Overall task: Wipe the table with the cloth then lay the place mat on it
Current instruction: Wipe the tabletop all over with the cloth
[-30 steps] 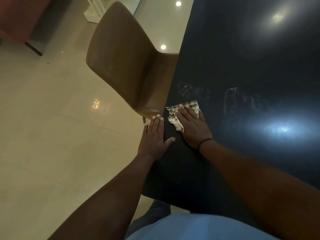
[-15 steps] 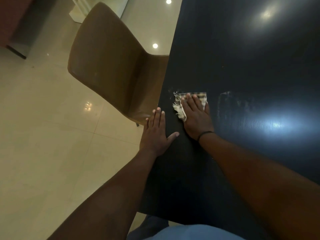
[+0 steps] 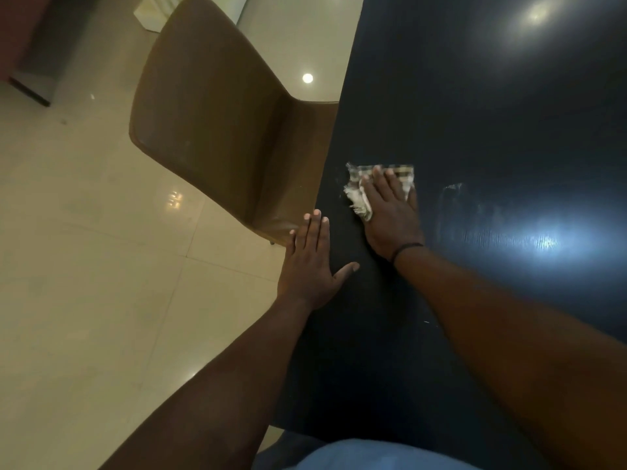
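A small checked cloth (image 3: 360, 198) with a frayed fringe lies on the dark glossy table (image 3: 492, 113) near its left edge. My right hand (image 3: 390, 212) presses flat on the cloth, fingers straight, covering most of it. My left hand (image 3: 310, 266) rests flat on the table's left edge, fingers straight, thumb spread out over the top. It lies a little nearer to me than the cloth and does not touch it. Pale wipe streaks (image 3: 454, 205) show on the table to the right of the cloth. No place mat is in view.
A brown leather chair (image 3: 217, 130) is pushed up to the table's left edge, just beyond my left hand. Cream floor tiles (image 3: 84, 266) fill the left side. A dark red piece of furniture (image 3: 20, 35) stands at the far upper left.
My right hand has slid the cloth away from me and slightly right along the table. My left hand has stayed on the table edge.
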